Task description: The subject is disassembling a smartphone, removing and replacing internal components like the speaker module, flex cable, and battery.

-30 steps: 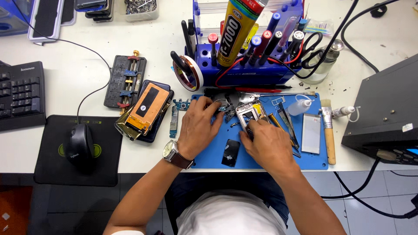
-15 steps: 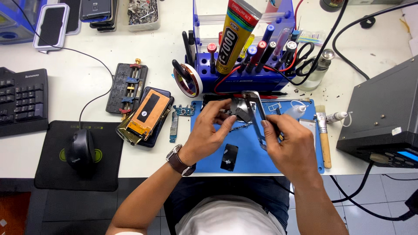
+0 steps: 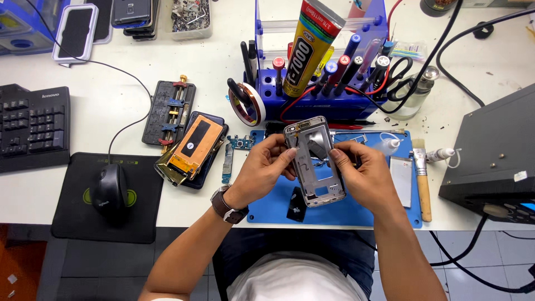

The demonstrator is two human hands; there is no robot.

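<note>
Both my hands hold a silver phone frame point(image 3: 314, 161) upright above the blue work mat point(image 3: 356, 209). My left hand point(image 3: 262, 170), with a brown-strapped watch on the wrist, grips the frame's left edge. On the frame's right edge rests my right hand point(image 3: 362, 175), thumb near the top. The frame's inner side faces me, showing a cut-out middle. A small dark part point(image 3: 296, 204) lies on the mat below the frame.
An opened phone with a copper-coloured back point(image 3: 192, 147) lies left of the mat beside a black clamp jig point(image 3: 170, 111). A blue tool rack point(image 3: 323, 83) with a yellow glue tube stands behind. Mouse point(image 3: 108, 189) and keyboard point(image 3: 33, 125) at left; a black box point(image 3: 493, 150) at right.
My hands have lifted the frame off the mat and turned it upright, inner side toward me. One second ago both hands were low on the mat over it.
</note>
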